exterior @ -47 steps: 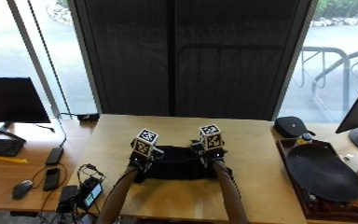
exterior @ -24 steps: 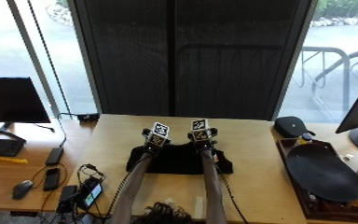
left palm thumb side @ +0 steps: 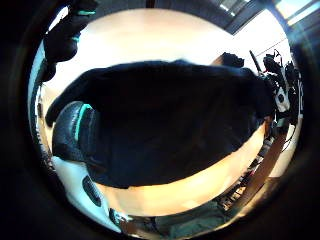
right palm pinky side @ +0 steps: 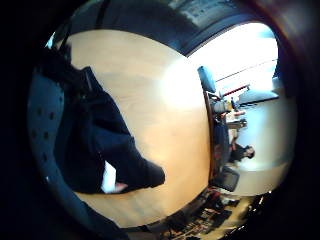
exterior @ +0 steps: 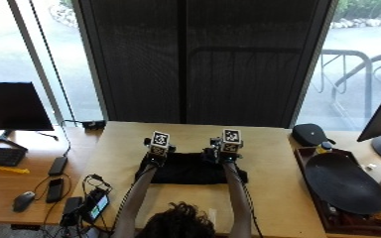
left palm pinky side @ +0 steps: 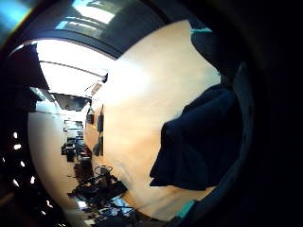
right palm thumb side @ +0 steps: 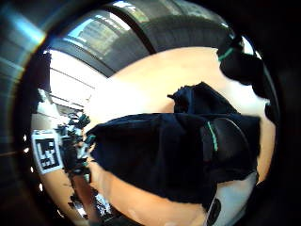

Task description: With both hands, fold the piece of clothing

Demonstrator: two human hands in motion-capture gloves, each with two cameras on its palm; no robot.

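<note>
A black garment [exterior: 190, 173] lies folded into a wide flat band on the wooden table [exterior: 276, 198]. My left hand [exterior: 154, 157] rests on its far left corner and my right hand [exterior: 224, 157] on its far right part. The cloth [left palm thumb side: 170, 125] fills the left thumb side palm view, where a finger [left palm thumb side: 72, 132] lies flat on it. A finger [right palm thumb side: 225, 141] also lies on the cloth [right palm thumb side: 160, 155] in the right thumb side palm view. A white label [right palm pinky side: 108, 179] shows at the garment's edge [right palm pinky side: 95, 145]. A bunched end [left palm pinky side: 199, 142] sticks out beside the left palm.
A dark oval tray [exterior: 342, 183] and a black pouch [exterior: 312, 134] sit at the right. Cables and a small device [exterior: 88, 203] lie at the table's left edge. A monitor [exterior: 9, 106], mouse [exterior: 23, 200] and phone [exterior: 55, 187] are on the side desk.
The hands came together at the garment's far edge half a second ago, and have since slid apart along it. The garment now lies wider and flatter than one second ago.
</note>
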